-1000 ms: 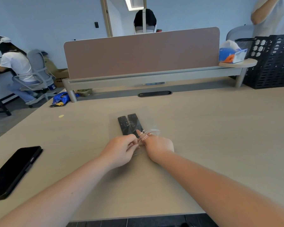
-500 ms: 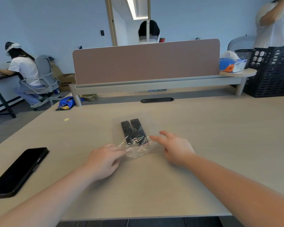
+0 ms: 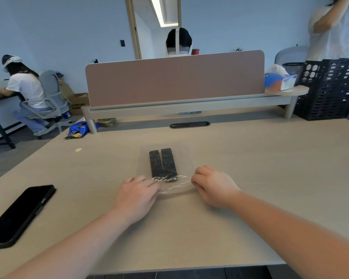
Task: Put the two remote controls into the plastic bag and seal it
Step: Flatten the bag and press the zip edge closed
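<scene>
Forearms reach in from the near edge of the desk (image 3: 250, 228). Left hand (image 3: 136, 195) lies palm down, fingers on the near left corner of the bag (image 3: 183, 158); whether it pinches the film or only presses on it cannot be told. Right hand (image 3: 212, 187) is curled, fingertips closed on the near right corner of the bag. Between the hands the bag's mouth is crinkled and stretched; whether its seal is closed cannot be told. Bag lies flat on the desk, clear. Inside it, two black remotes side by side, touching, long axes pointing away from the person: left remote (image 3: 155, 164), right remote (image 3: 168, 162). Their near ends sit just under the crinkled strip. Phone (image 3: 20, 215) lies face up at the near left, well apart from the bag. Beyond the bag, a partition (image 3: 175, 79) stands across the far edge.
</scene>
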`<state>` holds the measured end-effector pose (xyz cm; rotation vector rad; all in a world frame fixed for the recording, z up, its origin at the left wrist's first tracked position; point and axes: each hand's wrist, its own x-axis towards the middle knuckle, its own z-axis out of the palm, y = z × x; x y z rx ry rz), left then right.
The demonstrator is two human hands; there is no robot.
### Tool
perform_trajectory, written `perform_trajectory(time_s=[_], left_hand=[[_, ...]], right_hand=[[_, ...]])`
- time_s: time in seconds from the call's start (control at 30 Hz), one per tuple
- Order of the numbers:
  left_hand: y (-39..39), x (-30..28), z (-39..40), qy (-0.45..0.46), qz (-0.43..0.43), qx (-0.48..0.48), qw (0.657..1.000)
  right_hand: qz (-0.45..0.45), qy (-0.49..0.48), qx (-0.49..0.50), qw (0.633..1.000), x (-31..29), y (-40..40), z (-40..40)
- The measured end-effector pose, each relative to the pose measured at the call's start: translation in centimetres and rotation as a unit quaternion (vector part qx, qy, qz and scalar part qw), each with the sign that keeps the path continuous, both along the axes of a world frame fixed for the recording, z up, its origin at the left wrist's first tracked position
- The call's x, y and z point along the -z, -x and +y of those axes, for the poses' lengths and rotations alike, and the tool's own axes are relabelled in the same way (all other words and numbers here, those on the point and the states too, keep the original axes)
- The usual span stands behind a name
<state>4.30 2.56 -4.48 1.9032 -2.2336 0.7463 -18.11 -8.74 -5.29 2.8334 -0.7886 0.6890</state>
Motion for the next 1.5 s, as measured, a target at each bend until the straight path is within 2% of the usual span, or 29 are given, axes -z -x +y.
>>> perform_trajectory(time_s=[0.33, 0.47, 0.7, 1.13, 1.33, 1.5], left_hand=[[4.5, -0.9, -2.4, 0.054, 0.077, 0.008, 0.996], [4.8, -0.8, -2.7, 0.065, 0.072, 0.024, 0.995], [4.9, -0.3, -2.9, 0.063, 0.079, 0.053, 0.993], [4.8, -0.1, -3.2, 0.029, 0.111, 0.057, 0.992], [5.0, -0.3, -3.3, 0.008, 0.064, 0.068, 0.996], [4.6, -0.3, -3.5, 0.007, 0.069, 0.090, 0.993]], right_hand=[[-0.027, 0.049, -0.036, 0.998, -1.0, -0.8, 0.7], [0.015, 0.073, -0.040, 0.996, -1.0, -1.3, 0.3], [0.007, 0.104, -0.024, 0.994, -1.1, -2.0, 0.7], [0.039, 0.078, -0.020, 0.996, -0.8, -2.5, 0.7], [0.058, 0.084, -0.006, 0.995, -0.6, -2.5, 1.0], [0.053, 0.080, 0.007, 0.995, -0.7, -2.8, 1.1]])
